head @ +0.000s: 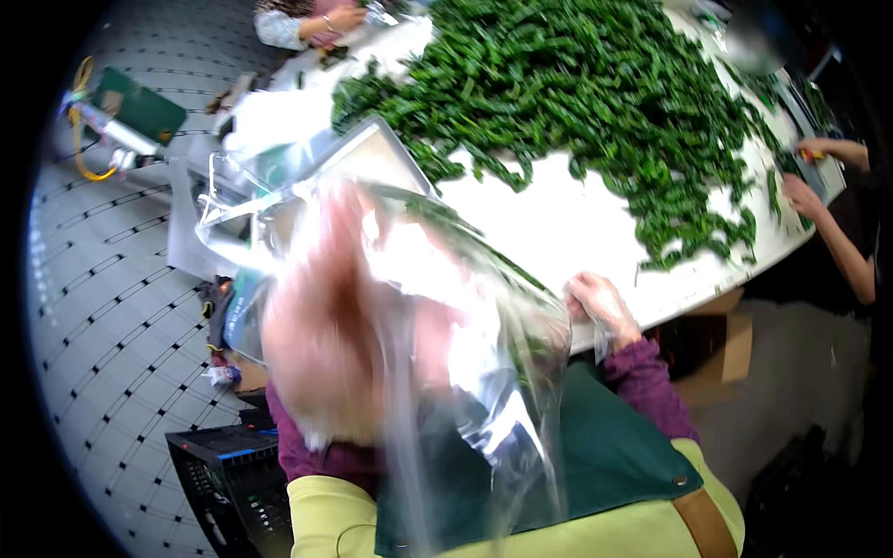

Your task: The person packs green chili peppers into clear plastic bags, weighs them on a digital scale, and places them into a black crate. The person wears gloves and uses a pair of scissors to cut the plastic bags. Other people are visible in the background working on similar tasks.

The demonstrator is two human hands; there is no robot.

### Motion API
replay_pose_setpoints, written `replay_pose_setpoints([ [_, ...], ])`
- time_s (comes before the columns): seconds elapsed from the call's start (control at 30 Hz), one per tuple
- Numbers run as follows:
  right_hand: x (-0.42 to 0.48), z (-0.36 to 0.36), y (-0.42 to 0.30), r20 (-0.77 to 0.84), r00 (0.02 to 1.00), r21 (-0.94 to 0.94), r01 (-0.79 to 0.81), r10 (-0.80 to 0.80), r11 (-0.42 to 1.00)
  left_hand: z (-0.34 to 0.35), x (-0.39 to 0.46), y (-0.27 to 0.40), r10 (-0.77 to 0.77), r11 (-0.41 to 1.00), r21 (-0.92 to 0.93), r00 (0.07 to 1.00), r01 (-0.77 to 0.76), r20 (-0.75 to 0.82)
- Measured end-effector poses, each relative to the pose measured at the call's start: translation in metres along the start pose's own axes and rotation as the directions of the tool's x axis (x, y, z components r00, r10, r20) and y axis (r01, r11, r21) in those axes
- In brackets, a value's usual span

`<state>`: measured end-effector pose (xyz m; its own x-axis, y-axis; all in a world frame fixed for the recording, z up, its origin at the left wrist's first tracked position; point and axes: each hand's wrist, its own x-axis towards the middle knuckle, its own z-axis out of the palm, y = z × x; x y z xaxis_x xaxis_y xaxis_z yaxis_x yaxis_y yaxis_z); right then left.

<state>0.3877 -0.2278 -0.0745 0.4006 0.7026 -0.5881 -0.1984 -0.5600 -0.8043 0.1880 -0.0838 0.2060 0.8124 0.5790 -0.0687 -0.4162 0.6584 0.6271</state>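
Observation:
Close to the camera and badly blurred is my left hand (328,335), which grips a clear plastic bag (502,411). Long green peppers (481,240) show through the bag's film, and bright glare hides much of it. Beside the bag, at the near edge of the table, is my right hand (603,307). It wears a thin clear glove and its fingers are curled; whether anything is in them cannot be made out. Beyond both hands a large heap of long green peppers (572,91) spreads over the white table (537,216).
A grey-rimmed tray (377,143) sits at the table's left part. Another person's forearm (328,28) reaches in at the far left, and a co-worker's hands (806,199) work at the right. Below stand a black plastic crate (230,453) and a cardboard box (736,349).

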Motion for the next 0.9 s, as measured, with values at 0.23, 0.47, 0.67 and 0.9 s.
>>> replay_pose_setpoints([
  [0.23, 0.014, 0.002, 0.031, -0.026, 1.000, 0.197, 0.002, 0.004, 0.980, -0.013, 0.039, 0.073, 0.555, 0.806, 0.364, 0.811, -0.467, -0.187],
  [0.47, 0.013, 0.008, 0.021, -0.019, 1.000, 0.166, 0.002, 0.001, 0.986, -0.059, 0.031, 0.094, 0.766, 0.620, 0.470, 0.614, -0.628, -0.190],
  [0.67, 0.006, 0.019, 0.016, 0.014, 0.999, 0.111, -0.032, 0.031, 0.993, -0.176, -0.040, -0.073, 0.422, 0.906, 0.243, 0.723, -0.346, -0.547],
  [0.9, 0.003, 0.058, -0.029, 0.145, 0.978, -0.045, 0.158, -0.150, 0.986, -0.231, -0.157, -0.139, 0.125, 0.923, 0.316, 0.602, 0.222, -0.789],
])
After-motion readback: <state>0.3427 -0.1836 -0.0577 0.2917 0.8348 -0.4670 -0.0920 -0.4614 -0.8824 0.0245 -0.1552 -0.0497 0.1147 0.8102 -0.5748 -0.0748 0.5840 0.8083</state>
